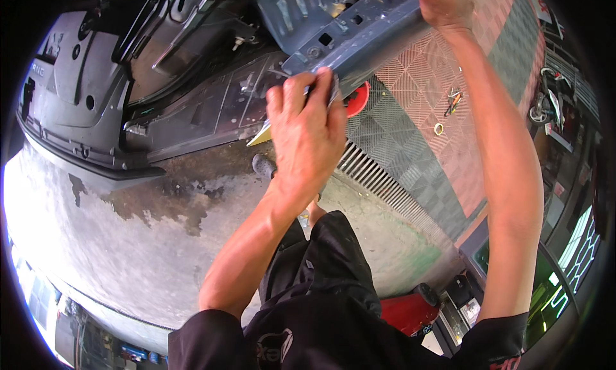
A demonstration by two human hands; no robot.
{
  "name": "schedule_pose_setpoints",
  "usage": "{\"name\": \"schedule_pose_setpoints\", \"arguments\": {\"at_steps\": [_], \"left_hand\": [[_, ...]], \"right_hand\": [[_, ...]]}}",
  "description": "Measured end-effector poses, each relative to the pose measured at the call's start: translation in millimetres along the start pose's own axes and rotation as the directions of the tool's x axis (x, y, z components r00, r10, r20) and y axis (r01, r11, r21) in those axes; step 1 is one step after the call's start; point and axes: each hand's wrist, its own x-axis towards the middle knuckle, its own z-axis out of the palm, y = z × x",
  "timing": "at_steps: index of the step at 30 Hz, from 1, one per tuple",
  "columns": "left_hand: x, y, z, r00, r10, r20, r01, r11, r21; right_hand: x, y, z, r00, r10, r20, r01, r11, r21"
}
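A long blue-grey car body panel [378,40] with square holes along it slants across the upper middle. My left hand [305,123] is at its near left end, fingers bent and closed on a thin folded sheet [260,136]. The sheet's yellowish, pale edge sticks out left of the hand; what it is made of I cannot make out. At the panel's far right end, my right hand [447,8] is curled against the edge, partly cut off by the top of the picture. Its fingertips are hidden.
Large dark car parts [83,94] stand at the left. Behind my left hand is a red bowl [358,100]. A tape roll [439,129] and hand tools [453,102] lie on the tiled floor. A drain grate [385,181] crosses the floor; a motorcycle [547,100] stands far right.
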Motion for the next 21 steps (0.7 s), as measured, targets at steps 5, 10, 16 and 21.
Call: {"name": "schedule_pose_setpoints", "arguments": {"at_steps": [5,10,16,21], "left_hand": [[-60,-54,-45,0.986,-0.117,0.119,0.1,0.985,0.139],[-36,-24,-26,0.993,-0.112,0.035,0.111,0.994,0.021],[-98,-86,-70,0.971,-0.216,0.101,0.189,0.957,0.22],[-113,-74,-100,0.949,-0.284,0.136,0.25,0.943,0.221]], "right_hand": [[-6,-1,-8,0.993,0.114,0.045,-0.115,0.993,0.028],[-3,-1,0,0.99,0.137,0.03,-0.139,0.989,0.049],[-9,4,-8,0.988,0.139,0.063,-0.141,0.99,0.02],[-6,5,-5,0.986,0.153,0.063,-0.156,0.987,0.036]]}}
